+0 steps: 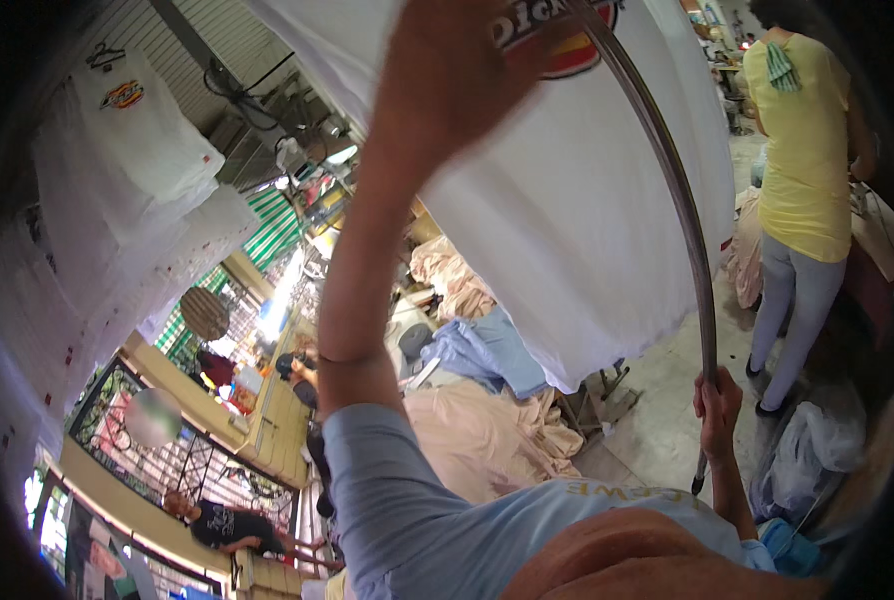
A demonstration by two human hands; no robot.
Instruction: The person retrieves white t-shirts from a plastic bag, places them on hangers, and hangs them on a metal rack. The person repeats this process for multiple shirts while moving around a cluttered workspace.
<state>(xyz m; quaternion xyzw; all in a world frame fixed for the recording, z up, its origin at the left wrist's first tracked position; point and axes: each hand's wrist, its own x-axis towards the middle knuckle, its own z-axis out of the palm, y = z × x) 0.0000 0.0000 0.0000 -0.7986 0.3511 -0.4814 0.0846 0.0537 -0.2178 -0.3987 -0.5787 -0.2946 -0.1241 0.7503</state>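
In my right hand (720,415) is a long dark pole (682,190), its fingers wrapped round the lower part. Fisheye distortion makes the pole look curved as it runs up to the top edge. My left hand (457,85) is raised high in front of a large white T-shirt (587,230) with a printed emblem on its chest. That hand is smeared by motion; its fingertips reach toward the upper pole, and whether they touch it I cannot tell. The T-shirt hangs behind the pole, and its upper end lies out of view.
More white shirts (157,110) hang on hangers at the left. Below lie piles of beige cloth (487,425) and blue cloth (497,350). A person in a yellow top (802,140) stands at the right, near plastic bags (812,450). Another person in black (229,523) is at lower left.
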